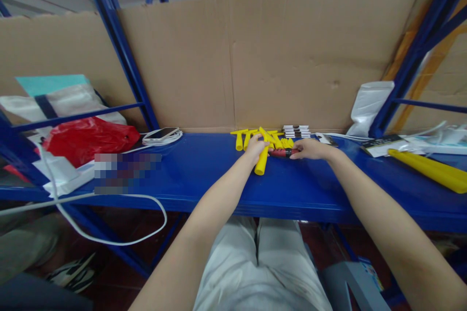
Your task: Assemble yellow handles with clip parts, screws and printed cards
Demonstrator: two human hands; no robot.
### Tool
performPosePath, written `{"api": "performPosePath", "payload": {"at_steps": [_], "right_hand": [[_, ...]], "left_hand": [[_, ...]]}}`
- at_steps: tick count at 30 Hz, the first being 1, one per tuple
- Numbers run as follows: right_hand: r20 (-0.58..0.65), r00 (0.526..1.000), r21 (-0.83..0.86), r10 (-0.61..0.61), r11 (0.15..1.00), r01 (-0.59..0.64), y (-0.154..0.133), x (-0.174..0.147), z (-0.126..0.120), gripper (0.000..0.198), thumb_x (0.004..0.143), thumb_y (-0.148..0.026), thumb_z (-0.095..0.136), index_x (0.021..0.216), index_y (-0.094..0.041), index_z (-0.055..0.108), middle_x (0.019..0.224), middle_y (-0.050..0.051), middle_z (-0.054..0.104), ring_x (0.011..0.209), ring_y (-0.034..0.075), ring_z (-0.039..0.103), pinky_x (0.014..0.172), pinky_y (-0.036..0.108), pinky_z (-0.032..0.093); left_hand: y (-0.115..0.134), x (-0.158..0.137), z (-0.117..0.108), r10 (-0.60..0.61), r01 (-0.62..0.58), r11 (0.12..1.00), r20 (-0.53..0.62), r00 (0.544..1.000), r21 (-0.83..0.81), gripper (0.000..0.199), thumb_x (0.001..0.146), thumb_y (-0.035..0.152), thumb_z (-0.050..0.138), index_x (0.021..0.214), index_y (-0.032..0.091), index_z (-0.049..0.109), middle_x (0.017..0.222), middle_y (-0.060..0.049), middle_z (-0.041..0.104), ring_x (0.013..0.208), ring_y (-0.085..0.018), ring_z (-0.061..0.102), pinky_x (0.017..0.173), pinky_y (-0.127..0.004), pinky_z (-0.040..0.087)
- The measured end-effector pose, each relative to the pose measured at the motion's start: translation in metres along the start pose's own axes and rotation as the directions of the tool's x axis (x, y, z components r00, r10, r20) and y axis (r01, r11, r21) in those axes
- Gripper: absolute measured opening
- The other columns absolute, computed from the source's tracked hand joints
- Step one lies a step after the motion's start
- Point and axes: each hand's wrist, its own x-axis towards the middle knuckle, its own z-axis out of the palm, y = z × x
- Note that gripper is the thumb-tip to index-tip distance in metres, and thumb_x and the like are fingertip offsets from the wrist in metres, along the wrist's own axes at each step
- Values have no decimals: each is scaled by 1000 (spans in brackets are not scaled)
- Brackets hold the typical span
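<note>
My left hand is closed around a yellow T-shaped plastic piece, its thick tubular end pointing toward me over the blue shelf. Just to the right, the fingers of my right hand are closed on one end of a red-and-black handled tool lying crosswise; its exact kind is not clear. More yellow T-shaped pieces lie behind my left hand. Small yellow parts sit beyond the tool, and behind them is a stack of white pieces with black bands.
A long yellow tube and packaging lie on the right. On the left are a phone, a red bag and a white cable hanging off the edge. A cardboard sheet and blue posts stand behind.
</note>
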Motion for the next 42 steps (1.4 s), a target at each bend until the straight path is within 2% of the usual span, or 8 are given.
{"api": "performPosePath", "payload": {"at_steps": [4,8,15,20,27,31,37,42], "right_hand": [[-29,999,318,18,948,-8,6,-4,-7,40,54,-57,70,63,-20,58,52,0,60,45,14,56,45,26,44],[-279,948,465,151,885,-4,3,-5,-14,44,63,-62,63,65,-19,50,44,-3,51,37,10,49,40,24,40],[-607,711,637,355,753,167,1,4,-18,44,66,-62,60,69,-22,43,54,-2,50,39,14,52,41,30,45],[-760,528,582,379,759,293,10,7,-21,38,70,-58,56,72,-23,42,67,1,53,47,14,54,42,34,48],[-837,371,530,401,763,371,13,9,-23,40,76,-61,47,84,-22,44,68,1,53,58,18,60,46,34,51],[-845,329,530,422,748,400,7,9,-22,40,74,-61,49,81,-22,43,70,1,54,63,19,62,50,36,53],[-844,351,532,406,723,441,1,8,-21,38,73,-59,53,77,-23,42,69,1,53,63,18,61,52,36,53],[-868,249,496,430,712,498,-2,10,-21,39,70,-58,57,71,-22,42,65,-1,52,59,16,59,49,32,52]], "left_hand": [[1,-1,0,6,-6,999,14,1000,-45,59,78,2,50,132,21,35,103,-9,65,54,-10,62,40,-16,41],[1,0,0,3,-3,997,0,1000,-72,60,77,2,50,132,22,34,108,-9,63,55,-10,62,40,-16,42],[0,1,1,-25,24,998,-12,1000,-58,61,78,3,51,133,23,32,108,-11,63,61,-12,65,43,-17,44],[1,1,0,-27,27,999,8,1000,-47,58,78,3,49,131,21,33,112,-12,62,62,-13,66,42,-17,43],[3,-1,-1,-41,48,996,82,996,-76,49,80,3,47,125,20,39,106,-11,64,59,-12,65,44,-17,45],[3,-3,-1,-41,55,993,130,991,-101,48,80,2,45,125,19,39,104,-11,64,60,-12,65,42,-16,44],[3,-6,0,-32,52,991,164,986,-121,46,80,2,47,122,21,39,104,-9,63,62,-11,65,41,-15,45],[1,-3,1,-32,55,989,170,985,-134,47,79,2,46,122,20,40,109,-11,62,64,-13,66,41,-16,45]]}}
